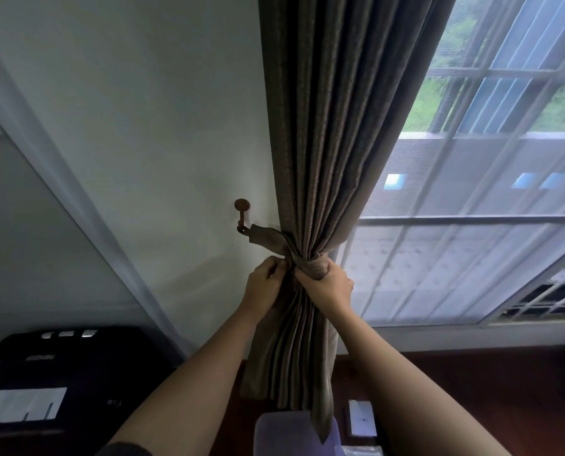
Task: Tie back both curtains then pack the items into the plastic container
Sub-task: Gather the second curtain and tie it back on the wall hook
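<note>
Now, L hand & R hand tight on tieback round curtain; black case labels illegible.

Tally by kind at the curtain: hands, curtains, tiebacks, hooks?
hands: 2 (left hand, right hand)
curtain: 1
tieback: 1
hook: 1
total: 5

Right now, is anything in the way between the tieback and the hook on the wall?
Nothing visible. One end of the tieback is on the hook, and it runs across bare wall to the curtain, where the left hand and right hand grip it.
</note>
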